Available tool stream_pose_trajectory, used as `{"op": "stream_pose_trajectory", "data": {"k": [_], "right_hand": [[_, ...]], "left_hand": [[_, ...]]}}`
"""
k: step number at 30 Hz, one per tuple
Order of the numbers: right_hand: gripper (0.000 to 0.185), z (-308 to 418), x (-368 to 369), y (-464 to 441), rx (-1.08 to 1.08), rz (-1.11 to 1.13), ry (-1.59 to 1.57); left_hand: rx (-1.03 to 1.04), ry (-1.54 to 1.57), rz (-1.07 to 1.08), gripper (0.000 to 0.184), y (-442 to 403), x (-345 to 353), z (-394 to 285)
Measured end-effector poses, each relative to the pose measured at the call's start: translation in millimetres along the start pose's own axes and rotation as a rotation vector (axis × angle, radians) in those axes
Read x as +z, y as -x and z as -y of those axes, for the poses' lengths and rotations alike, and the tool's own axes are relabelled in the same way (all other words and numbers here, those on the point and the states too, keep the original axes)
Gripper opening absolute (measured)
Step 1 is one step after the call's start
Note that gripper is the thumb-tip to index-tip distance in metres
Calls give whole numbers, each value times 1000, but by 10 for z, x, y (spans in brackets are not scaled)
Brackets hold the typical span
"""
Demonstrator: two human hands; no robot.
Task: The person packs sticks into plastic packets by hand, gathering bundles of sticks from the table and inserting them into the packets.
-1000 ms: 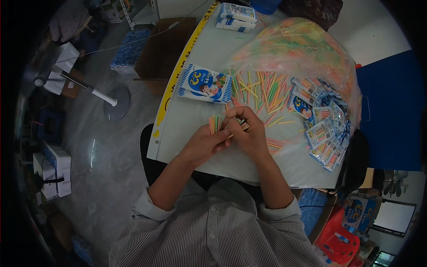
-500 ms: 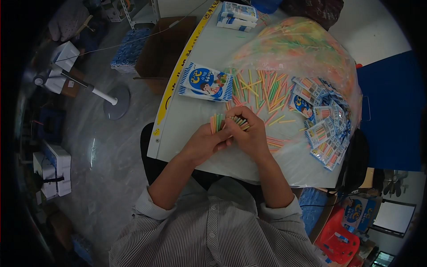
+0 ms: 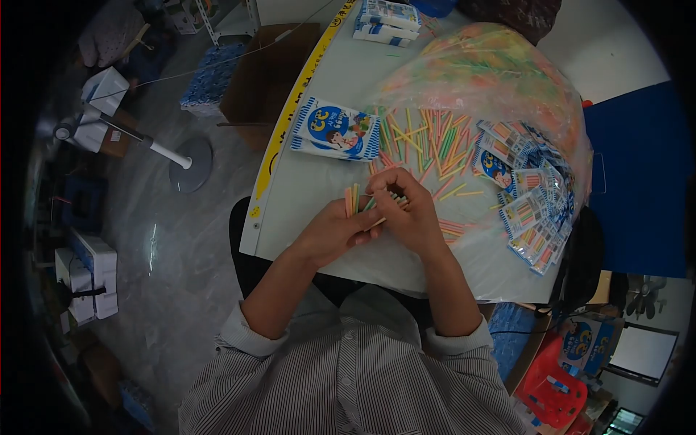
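Left hand (image 3: 325, 230): curled round a few thin pastel sticks (image 3: 351, 199), which stand up between thumb and fingers.
Right hand (image 3: 412, 217): bent close against the left, its grip pinching more sticks whose ends show near the thumb; how firmly, I cannot tell.
Sticks: in both hands, over the near part of the worktop (image 3: 286, 232); they look light, fairly stiff and smooth, likely to snap if bent or slide apart if held loosely. Best taken round the middle, as a bunch, with gentle, even pressure.
Loose sticks (image 3: 444, 138): scattered just beyond the right hand.
Blue-and-white bag (image 3: 336, 129): lying beyond the left hand.
Small packets (image 3: 533, 210): heaped to the right.
Big clear bag (image 3: 500, 80): bulging at the far side.
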State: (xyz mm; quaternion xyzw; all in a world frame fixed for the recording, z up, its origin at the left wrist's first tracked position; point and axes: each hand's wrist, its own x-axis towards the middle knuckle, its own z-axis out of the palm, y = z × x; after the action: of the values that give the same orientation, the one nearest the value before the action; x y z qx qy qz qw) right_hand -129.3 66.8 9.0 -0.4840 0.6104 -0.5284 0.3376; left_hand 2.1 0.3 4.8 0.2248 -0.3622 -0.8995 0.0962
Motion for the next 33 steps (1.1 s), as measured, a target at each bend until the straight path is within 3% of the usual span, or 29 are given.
{"op": "stream_pose_trajectory", "data": {"k": [2, 6, 12, 14, 15, 18, 20, 24, 26, 27, 29, 33], "right_hand": [[13, 114, 35, 5, 64, -4, -289], [9, 207, -32, -24, 161, 120, -114], [16, 74, -13, -14, 35, 39, -48], [16, 118, -14, -40, -176, 25, 133], [16, 113, -18, -44, -175, 24, 133], [15, 129, -29, -26, -128, 214, -42], [20, 214, -57, -14, 219, 351, -204], [25, 96, 33, -28, -15, 355, -356], [27, 121, 73, -33, 42, 139, -636], [27, 141, 39, -30, 39, 141, -636], [28, 179, -63, -18, 213, 442, -482], [28, 147, -65, -40, 253, 584, -519]], "left_hand": [[5, 46, 42, 15, -8, -5, 17], [-5, 3, 34, 15, -13, 1, 40], [-51, -47, 35, 13, -18, -26, 42], [-41, -51, 85, 13, -25, -53, 67], [-42, -50, 86, 13, -32, -58, 77], [-47, -21, 153, 12, -31, -56, 86], [-41, -123, 210, 13, -9, -19, 44], [-5, -284, 242, 13, 29, -9, -2], [-38, -7, 255, 14, 39, -15, -38], [-34, -9, 255, 14, 37, -25, -37], [-35, -9, 301, 16, 28, -53, -6], [28, -42, 252, 17, 11, -39, 26]]}}
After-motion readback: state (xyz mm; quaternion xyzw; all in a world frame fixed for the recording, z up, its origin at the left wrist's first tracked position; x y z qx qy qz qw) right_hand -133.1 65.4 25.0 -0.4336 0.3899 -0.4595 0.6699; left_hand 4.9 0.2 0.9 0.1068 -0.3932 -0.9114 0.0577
